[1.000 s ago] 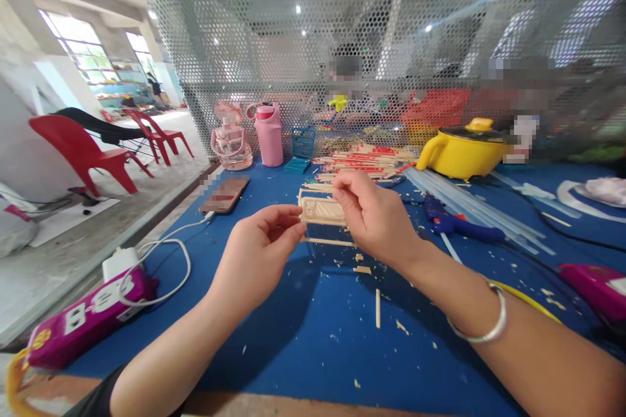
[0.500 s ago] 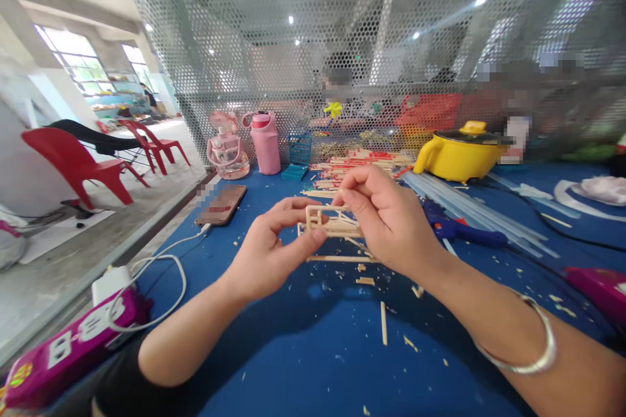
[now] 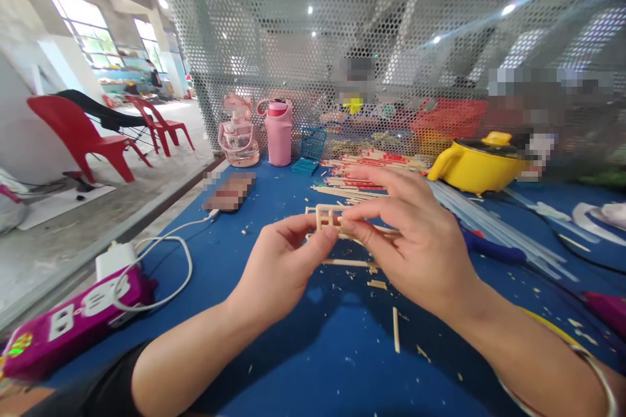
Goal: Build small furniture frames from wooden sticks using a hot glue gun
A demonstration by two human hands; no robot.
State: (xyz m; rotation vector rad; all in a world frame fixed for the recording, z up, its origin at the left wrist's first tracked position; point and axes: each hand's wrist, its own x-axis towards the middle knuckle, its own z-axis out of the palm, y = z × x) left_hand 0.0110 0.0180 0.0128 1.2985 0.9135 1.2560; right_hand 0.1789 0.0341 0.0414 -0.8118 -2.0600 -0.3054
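My left hand (image 3: 281, 267) grips a small frame (image 3: 320, 210) of pale wooden sticks, its thumb in front and its fingers behind. Thumb and index finger of my right hand (image 3: 420, 254) are pinched together at the frame's right side, on what looks like a short wooden stick, mostly hidden by the fingertips. The other right fingers are raised and spread. Behind the hands lies a pile of wooden sticks (image 3: 374, 160), many with red ends. A loose stick (image 3: 396, 330) and cut scraps (image 3: 376, 285) lie on the blue tabletop nearer to me.
Right of my hands are a blue glue gun (image 3: 496, 248), long translucent glue sticks (image 3: 518, 234) and a yellow pot (image 3: 476, 168). Pink bottles (image 3: 279, 137) and a phone (image 3: 229, 192) stand or lie back left. A purple power strip (image 3: 78, 322) is front left. Perforated metal screens the back.
My right hand has lowered from the frame's top bar to its right side, its other fingers opening out. The left hand still grips the frame. The whole view has shifted slightly.
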